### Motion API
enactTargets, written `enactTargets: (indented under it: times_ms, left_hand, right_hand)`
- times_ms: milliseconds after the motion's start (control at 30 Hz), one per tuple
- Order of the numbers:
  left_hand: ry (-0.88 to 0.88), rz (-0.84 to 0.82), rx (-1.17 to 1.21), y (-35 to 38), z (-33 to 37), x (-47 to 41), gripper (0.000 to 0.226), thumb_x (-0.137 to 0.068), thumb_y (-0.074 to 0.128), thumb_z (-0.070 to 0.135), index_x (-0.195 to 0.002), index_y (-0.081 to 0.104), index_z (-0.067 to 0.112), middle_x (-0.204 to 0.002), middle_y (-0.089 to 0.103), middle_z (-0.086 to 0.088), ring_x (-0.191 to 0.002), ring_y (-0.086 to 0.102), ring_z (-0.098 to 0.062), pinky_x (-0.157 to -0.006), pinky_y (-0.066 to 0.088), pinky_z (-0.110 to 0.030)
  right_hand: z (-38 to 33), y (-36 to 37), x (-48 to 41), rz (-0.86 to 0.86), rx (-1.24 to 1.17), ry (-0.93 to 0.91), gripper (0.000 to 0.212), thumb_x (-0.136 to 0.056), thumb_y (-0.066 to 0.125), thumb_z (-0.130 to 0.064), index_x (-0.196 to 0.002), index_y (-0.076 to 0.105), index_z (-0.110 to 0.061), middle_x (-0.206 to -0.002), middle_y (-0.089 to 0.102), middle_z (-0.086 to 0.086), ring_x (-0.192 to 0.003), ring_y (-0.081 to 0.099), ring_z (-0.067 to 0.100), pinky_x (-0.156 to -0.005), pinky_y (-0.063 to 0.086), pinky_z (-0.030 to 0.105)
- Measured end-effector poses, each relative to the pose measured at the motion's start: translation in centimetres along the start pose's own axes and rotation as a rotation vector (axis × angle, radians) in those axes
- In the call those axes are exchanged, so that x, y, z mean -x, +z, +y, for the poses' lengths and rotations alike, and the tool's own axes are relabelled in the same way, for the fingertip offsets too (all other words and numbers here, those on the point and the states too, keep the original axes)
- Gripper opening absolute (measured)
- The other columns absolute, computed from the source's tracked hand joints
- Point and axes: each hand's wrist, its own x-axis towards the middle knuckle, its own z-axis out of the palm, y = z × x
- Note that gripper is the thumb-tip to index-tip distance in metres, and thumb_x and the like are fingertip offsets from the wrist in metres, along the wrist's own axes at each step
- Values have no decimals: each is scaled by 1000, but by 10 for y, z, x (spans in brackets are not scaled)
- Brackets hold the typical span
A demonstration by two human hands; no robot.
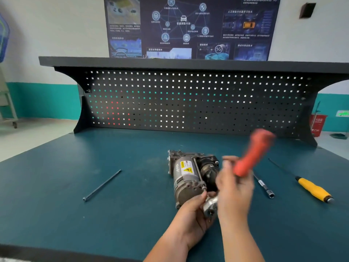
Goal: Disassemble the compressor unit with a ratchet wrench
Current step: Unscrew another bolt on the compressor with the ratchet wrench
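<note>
Hard to make out: right hand (234, 188), smeared by blur, grip clamped on the red handle of the ratchet wrench (253, 154). Handle slanting up toward 1 o'clock; wrench head hidden behind the hand, so no telling what it meets. Left hand (190, 214) at 6 o'clock of the compressor unit (188, 174), grip curled round its near end, fingertips beside a small fastener (204, 188) there; cannot tell whether pinching it. Near end of the unit mostly covered by the 2 hands. Both forearms cut off at the bottom edge.

Compressor unit lying on its side just right of the middle of the counter (56, 205), yellow warning label facing up, black part along its 3 o'clock side.

Dark teal counter. At 9 o'clock of the unit, well apart, 1 long thin bolt (103, 184). At 3 o'clock, an extension bar (265, 187) with a socket on its near end, far end hidden behind the right hand; farther out, a yellow-handled screwdriver (312, 189).

At 12 o'clock, a black pegboard (188, 101) under a black shelf (188, 62). Above, a dark poster (188, 25) on a white wall (56, 35), top cut off, print too small to read except "5G". Teal band low on the wall. At far 3 o'clock, beyond the counter, a red bin (318, 125), partly hidden.
</note>
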Motion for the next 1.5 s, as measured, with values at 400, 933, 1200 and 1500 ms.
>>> enactTargets:
  times_ms: [400, 933, 1200, 1500]
  left_hand:
    - [-14, 22, 11, -1, 0, 7, 25, -90, 47, 2, -79, 69, 5, -76, 65, -11, -66, 64, -19, -61, 56, -30]
    - [-54, 22, 125, 12, 5, 12, 23, -90, 52, 22, -99, 65, 4, -84, 70, -10, -65, 68, -16, -38, 49, -16]
    - [-53, -71, 165, 12, 7, 11, 29, -77, 56, 23, -81, 77, 4, -89, 73, -14, -71, 72, -23, -42, 52, -18]
    - [4, -18, 55, 2, 0, 1, 24, -72, 61, 25, -76, 77, 7, -85, 74, -11, -70, 72, -16, -58, 58, -23]
  right_hand:
    - [-1, 19, 3, -724, 582, -188, 10, -85, 53, -35, -88, 60, -30, -67, 60, -6, -58, 54, 8, -59, 48, 30]
    - [-16, 8, -19, -709, 68, 303, 11, -96, 49, -13, -88, 55, -11, -49, 33, -9, -40, 28, 5, -40, 29, 17]
    - [-20, 6, -26, -464, 12, 479, 19, -97, 49, -26, -85, 57, -14, -46, 30, -12, -40, 27, 3, -39, 29, 16]
    - [-18, 2, -25, -219, -85, 528, 16, -97, 47, -23, -83, 49, -16, -44, 31, -13, -37, 27, 2, -35, 25, 16]
